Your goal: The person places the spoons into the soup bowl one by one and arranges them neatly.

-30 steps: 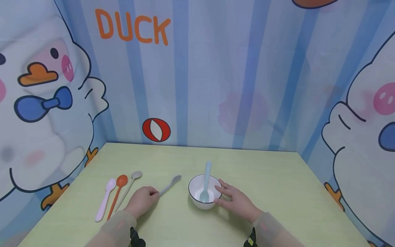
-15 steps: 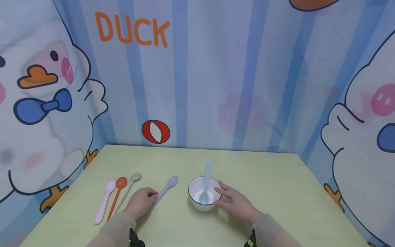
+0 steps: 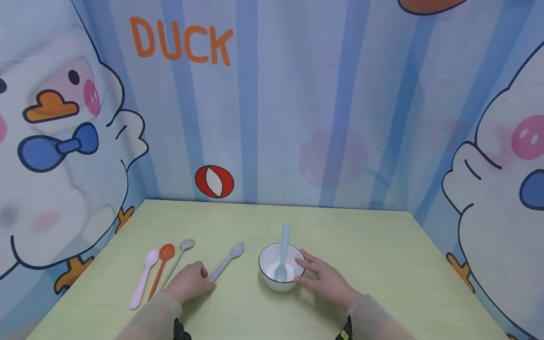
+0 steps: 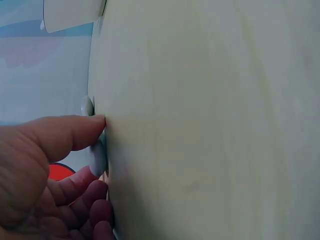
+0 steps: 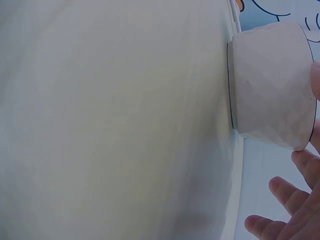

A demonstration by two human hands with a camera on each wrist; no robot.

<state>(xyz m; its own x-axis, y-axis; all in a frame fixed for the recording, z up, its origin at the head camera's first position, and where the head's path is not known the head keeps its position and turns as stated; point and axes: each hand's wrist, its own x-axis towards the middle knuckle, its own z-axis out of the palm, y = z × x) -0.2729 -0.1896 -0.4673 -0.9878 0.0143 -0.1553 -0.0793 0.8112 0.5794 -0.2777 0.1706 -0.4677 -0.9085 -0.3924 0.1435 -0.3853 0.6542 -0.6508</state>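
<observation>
My left hand [image 3: 192, 282] is at the handle end of a pale lavender spoon [image 3: 225, 262] that lies slantwise on the table, bowl end pointing away. In the left wrist view the thumb [image 4: 70, 135] and fingers stand apart, with the spoon's end [image 4: 98, 157] showing between them. My right hand [image 3: 327, 281] holds the side of a white bowl [image 3: 272, 284] with a dark rim, a finger over the rim and the thumb near its front. A light blue spoon [image 3: 283, 250] leans in the bowl, handle up. In the right wrist view the bowl [image 5: 272, 85] stands upright, fingertips at its rim.
Left of my left hand lie three spoons side by side: pink-lilac [image 3: 142, 283], orange [image 3: 161, 269] and beige-grey [image 3: 176, 259]. The pale yellow table [image 3: 361, 241] ends at a blue striped curtain [image 3: 289, 118] with duck pictures around it.
The lavender spoon has turned and come down onto the table, its bowl end slightly nearer. My left hand has drawn back a little and its fingers have parted. The right hand stays at the bowl.
</observation>
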